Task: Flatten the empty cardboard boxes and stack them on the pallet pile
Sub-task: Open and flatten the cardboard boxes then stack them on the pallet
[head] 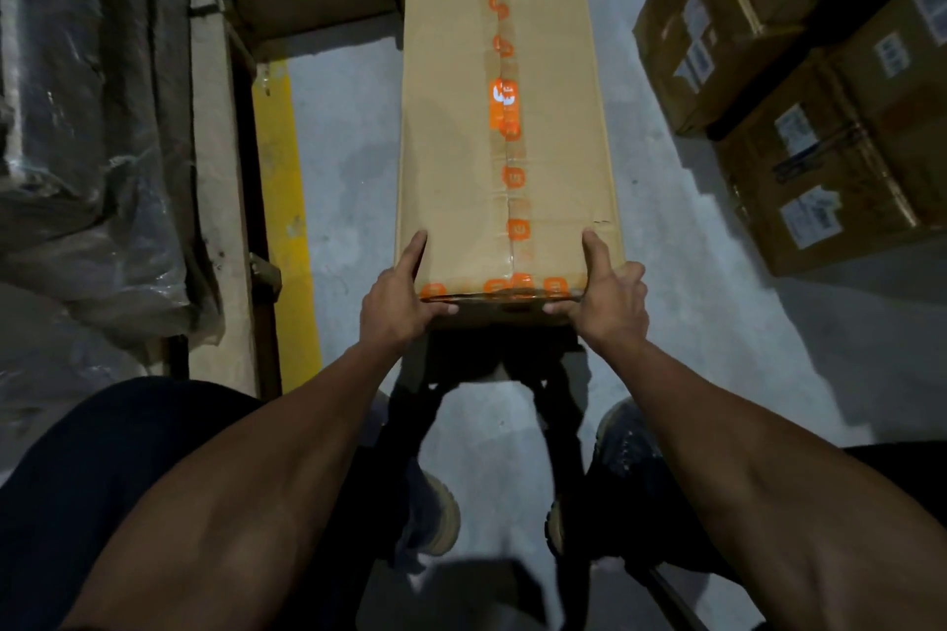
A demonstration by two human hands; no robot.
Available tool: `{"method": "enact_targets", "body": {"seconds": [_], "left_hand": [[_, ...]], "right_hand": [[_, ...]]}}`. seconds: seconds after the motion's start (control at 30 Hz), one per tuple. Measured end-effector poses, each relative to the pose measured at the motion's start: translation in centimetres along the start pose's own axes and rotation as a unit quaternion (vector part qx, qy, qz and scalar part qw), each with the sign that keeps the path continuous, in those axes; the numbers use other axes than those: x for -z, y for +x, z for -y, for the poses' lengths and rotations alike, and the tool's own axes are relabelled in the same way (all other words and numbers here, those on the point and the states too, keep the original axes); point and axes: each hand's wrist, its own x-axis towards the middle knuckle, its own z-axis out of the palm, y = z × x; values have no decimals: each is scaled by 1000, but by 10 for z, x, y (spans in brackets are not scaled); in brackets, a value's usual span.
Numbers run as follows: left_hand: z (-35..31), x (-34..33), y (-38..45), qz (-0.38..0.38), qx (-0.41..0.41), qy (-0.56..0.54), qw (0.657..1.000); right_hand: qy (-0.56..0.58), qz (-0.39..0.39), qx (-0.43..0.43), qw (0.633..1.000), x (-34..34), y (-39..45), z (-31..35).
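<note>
I see one cardboard box (505, 138), tan, long, still fully formed. Its top flaps are closed, seam running lengthwise under clear tape printed with orange logos; more orange tape along both short ends. It is held above the grey floor (348, 159), long axis pointing away from me.

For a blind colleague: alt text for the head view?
Both hands, left and right, grip the near end of a taped cardboard box above a grey floor. Stacked boxes stand right, plastic-wrapped goods left.
</note>
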Motion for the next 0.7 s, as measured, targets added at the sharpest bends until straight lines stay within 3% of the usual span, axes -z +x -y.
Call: {"method": "enact_targets", "body": {"seconds": [0.27,0.5,0.7], "left_hand": [[-45,95,-26,-1,-61,28,998],[-91,175,-70,-92,-119,43,988],[-117,210,-96,-133,-125,50,982]], "right_hand": [[27,-68,30,997,65,-50,30],[65,-167,65,982,124,-111,48],[40,-191,94,976,167,-143,62]]}}
